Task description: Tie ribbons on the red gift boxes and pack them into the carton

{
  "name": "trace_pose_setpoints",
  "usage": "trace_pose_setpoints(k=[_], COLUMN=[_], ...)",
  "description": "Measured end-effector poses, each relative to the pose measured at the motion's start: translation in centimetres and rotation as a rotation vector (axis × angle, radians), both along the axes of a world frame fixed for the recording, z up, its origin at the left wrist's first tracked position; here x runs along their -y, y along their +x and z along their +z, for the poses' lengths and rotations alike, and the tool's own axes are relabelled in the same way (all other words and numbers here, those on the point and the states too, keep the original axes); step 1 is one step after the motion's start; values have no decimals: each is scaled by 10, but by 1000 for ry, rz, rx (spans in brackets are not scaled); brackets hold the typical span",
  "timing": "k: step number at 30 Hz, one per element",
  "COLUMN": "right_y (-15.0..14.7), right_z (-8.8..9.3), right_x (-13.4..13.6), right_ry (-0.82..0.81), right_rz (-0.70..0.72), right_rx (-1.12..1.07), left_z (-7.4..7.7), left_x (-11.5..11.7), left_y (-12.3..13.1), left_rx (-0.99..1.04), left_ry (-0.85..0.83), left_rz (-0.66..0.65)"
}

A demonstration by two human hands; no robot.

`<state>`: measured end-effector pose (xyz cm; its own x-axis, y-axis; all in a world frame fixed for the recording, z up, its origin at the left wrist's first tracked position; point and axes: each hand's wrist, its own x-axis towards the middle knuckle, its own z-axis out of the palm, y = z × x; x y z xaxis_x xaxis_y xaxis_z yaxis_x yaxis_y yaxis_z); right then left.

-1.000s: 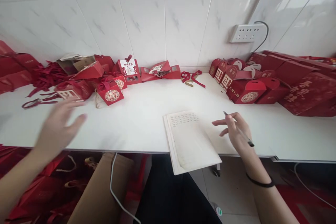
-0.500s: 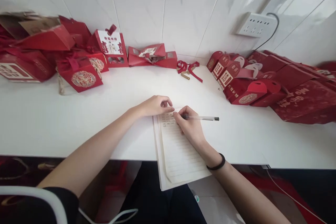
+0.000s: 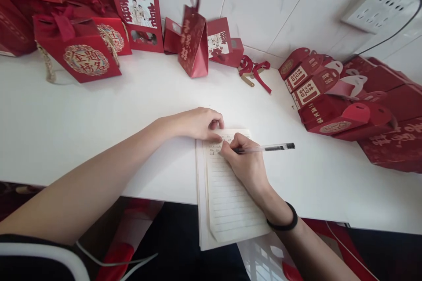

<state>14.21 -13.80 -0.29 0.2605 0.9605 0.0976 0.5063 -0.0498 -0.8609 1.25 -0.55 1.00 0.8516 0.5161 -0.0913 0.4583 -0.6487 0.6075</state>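
Observation:
A lined notepad point(image 3: 227, 202) lies at the front edge of the white table point(image 3: 82, 114), partly overhanging it. My right hand point(image 3: 245, 164) grips a clear black-capped pen point(image 3: 267, 148), its tip down on the written rows near the top of the page. My left hand point(image 3: 199, 123) rests with curled fingers on the pad's top left corner, pressing it flat. A black band circles my right wrist.
Red paper gift boxes and bags point(image 3: 82, 52) stand along the back left by the tiled wall. A small red bag point(image 3: 194, 41) stands upright in the middle. Flat red boxes point(image 3: 332, 101) pile up at the right. A power strip point(image 3: 376, 6) hangs on the wall.
My left hand came in from the far left and settled on the pad. My right hand turned the pen down onto the page. The view has moved closer and lower.

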Motion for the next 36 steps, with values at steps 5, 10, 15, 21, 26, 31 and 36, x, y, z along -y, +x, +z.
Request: trace_pose_setpoints(k=[5, 10, 15, 21, 26, 31, 36], right_y=[0, 0, -1, -1, -1, -1, 8], right_z=[1, 1, -1, 1, 2, 0, 2], right_x=[0, 1, 1, 1, 1, 0, 2], right_ry=[-16, -45, -7, 0, -7, 12, 50], right_rz=[-15, -45, -48, -40, -70, -55, -119], right_rx=[-4, -38, -10, -57, -68, -27, -387], left_z=[-1, -1, 1, 0, -2, -2, -2], left_x=[1, 2, 4, 3, 2, 3, 1], left_y=[1, 0, 1, 1, 1, 0, -1], left_rx=[20, 39, 19, 30, 44, 42, 70], left_ry=[0, -15, 1, 2, 2, -1, -34], left_rz=[23, 31, 29, 35, 27, 28, 32])
